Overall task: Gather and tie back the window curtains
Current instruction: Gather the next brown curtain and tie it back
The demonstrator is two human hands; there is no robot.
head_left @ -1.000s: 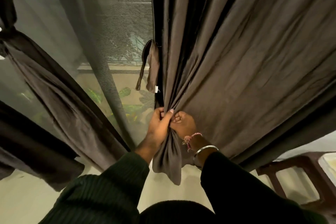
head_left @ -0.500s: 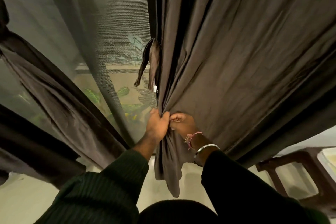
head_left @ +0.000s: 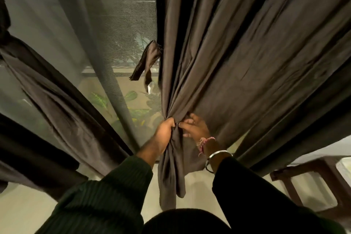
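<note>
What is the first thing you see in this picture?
A big dark curtain fills the right side, bunched at the middle where the left hand grips it. The right hand reaches into the folds beside it. A fabric tie-back dangles above, against the window screen.

A single wide-angle camera is sitting on the person's head, looking forward and steeply down; it is facing the window screen (head_left: 121,24) and the dark curtain (head_left: 256,59) at close range, so the fabric is filling the upper right of the view; both sleeves are entering from the bottom edge, with the left hand (head_left: 166,129) and right hand (head_left: 195,129) lying near the centre; the floor (head_left: 28,211) is showing along the lower edge; no second view is sharing the scene.
</note>
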